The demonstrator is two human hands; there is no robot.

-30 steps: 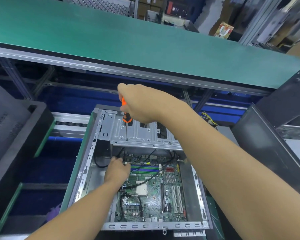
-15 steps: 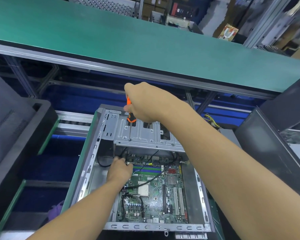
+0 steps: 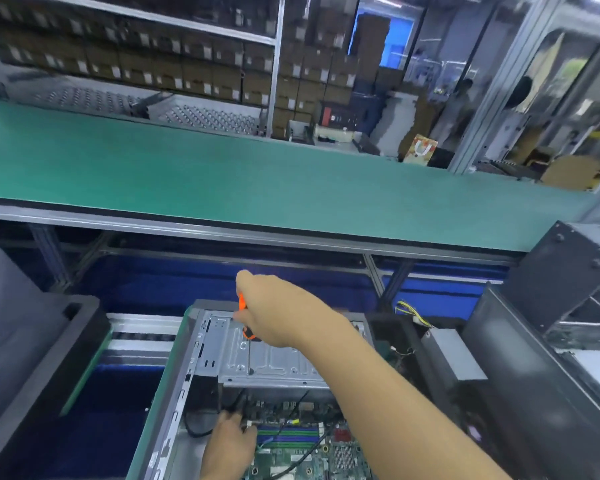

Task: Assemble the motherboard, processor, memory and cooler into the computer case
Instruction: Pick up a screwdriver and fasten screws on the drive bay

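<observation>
An open computer case lies at the bottom centre with a green motherboard inside it. My right hand grips an orange and black screwdriver upright, its shaft tip down on the silver drive cage. Down inside the case my left hand rests at the motherboard's top left corner, fingers by a black cable and a small white connector; whether it pinches anything is unclear. Blue and green memory slots lie right of that hand.
A long green bench top runs across behind the case. A dark tray stands at the left, black computer cases at the right with a yellow-wired power supply. Shelves of cardboard boxes fill the background.
The camera has tilted up, so the case sits lower in view and the shelves show. Both hands hold the same places relative to the case.
</observation>
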